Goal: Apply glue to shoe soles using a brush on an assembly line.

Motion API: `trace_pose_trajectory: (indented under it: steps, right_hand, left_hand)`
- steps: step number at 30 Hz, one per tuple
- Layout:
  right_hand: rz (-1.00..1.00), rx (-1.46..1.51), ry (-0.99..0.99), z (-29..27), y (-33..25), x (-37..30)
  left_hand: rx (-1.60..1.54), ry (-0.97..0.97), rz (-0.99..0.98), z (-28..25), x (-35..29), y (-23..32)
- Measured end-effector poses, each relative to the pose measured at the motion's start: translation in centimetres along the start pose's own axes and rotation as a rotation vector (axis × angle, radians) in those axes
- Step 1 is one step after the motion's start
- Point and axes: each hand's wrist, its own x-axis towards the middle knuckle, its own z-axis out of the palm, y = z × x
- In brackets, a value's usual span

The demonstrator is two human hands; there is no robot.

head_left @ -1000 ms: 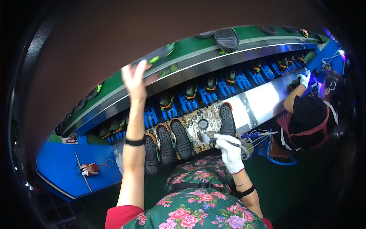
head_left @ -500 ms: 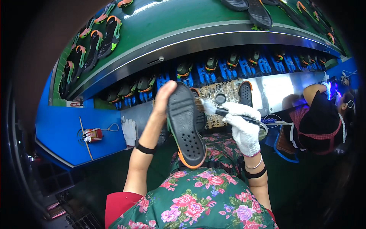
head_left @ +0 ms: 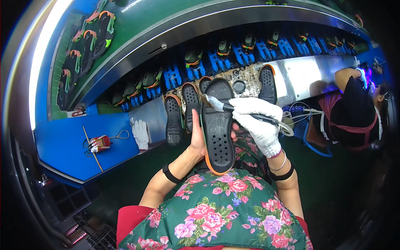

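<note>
Nearest us, above the floral apron (head_left: pixel 208 221), we hold a black sole (head_left: pixel 220 143) lengthwise, its orange-edged heel toward us. Our bare left hand (head_left: pixel 200 143) grips it from beneath, with fingertips showing at its right edge. Our gloved right hand (head_left: pixel 259 118) is closed around a dark-handled brush (head_left: pixel 218 104), whose bristles lie over the left edge of the sole's front part; we cannot tell whether they touch it. We judge this sole to be mid-brushing: it is in hand with the brush at it, but no clear line shows between brushed and unbrushed surface.

Just beyond, on the counter (head_left: pixel 298 85), lie two perforated soles to the left, a third partly hidden behind the held one, and a fourth sole (head_left: pixel 268 85) on the right, beside a small round dish (head_left: pixel 239 86). None of these four is in a hand, and we cannot tell which are finished and which are left. To the left, a spare glove (head_left: pixel 141 134) lies near the blue table (head_left: pixel 54 137).

Farther off, dark shoe parts sit by a row of blue holders (head_left: pixel 193 74), and more shoe pieces (head_left: pixel 102 37) rest on the raised green surface (head_left: pixel 175 12).
</note>
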Motion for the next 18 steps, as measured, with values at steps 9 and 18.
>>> trace_pose_trajectory:
  steps: [9,18]
  right_hand:
    - [-0.961,-0.732,-0.016,-0.2,-1.1,2.3]
    - [-0.849,-0.849,-0.207,-0.3,1.6,0.5]
  left_hand:
    - [-0.096,0.154,0.236,4.9,2.2,0.3]
    - [0.341,0.312,0.266,5.4,3.7,-1.5]
